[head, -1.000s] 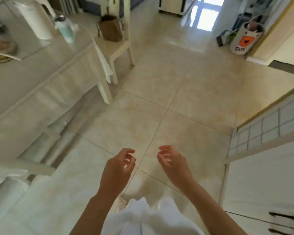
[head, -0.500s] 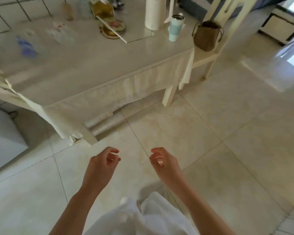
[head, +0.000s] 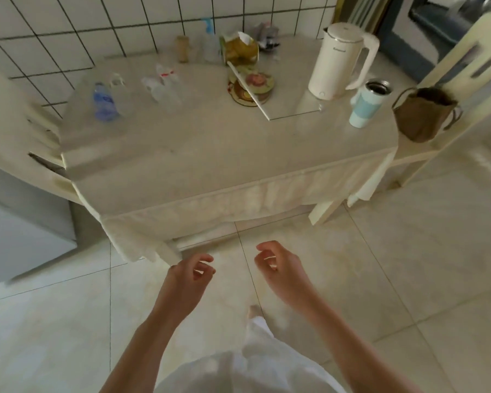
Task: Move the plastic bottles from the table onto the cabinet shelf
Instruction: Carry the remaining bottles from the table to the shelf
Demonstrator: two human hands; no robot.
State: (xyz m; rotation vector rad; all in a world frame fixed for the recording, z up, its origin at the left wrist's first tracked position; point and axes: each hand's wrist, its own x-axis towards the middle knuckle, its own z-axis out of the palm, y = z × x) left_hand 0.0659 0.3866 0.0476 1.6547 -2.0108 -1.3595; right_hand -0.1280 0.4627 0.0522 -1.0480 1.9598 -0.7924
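Below, the person's left hand (head: pixel 186 275) and right hand (head: pixel 278 268) hang side by side over the tiled floor (head: pixel 408 265), just short of the near edge of the table (head: pixel 210 154); both have fingers loosely curled and hold nothing. The plastic bottles lie on the far left part of the tabletop, close to the tiled wall (head: pixel 68 29). One clear bottle with a blue label (head: pixel 104 102) lies on its side at the far left, its cap end pointing towards the wall. A second clear bottle (head: pixel 119 93) lies just beside it on the right, very pale and blurred. Further right, a clear bottle with a red-and-white label (head: pixel 163 83) also lies down, its outline smeared so that one cannot tell whether it is one bottle or two. All are transparent and look crumpled or empty, though blur hides detail. Well apart on the right stands a white electric kettle (head: pixel 340 59), with a pale blue and white tumbler (head: pixel 369 104) just beside it near the table's right edge. Between the bottles and the kettle sit a round patterned plate (head: pixel 251 87) and a yellowish bag (head: pixel 240 49). A brown handbag (head: pixel 423 114) rests on a cream chair (head: pixel 465 80) at the right. A pale cloth covers the table and drapes over its near side.
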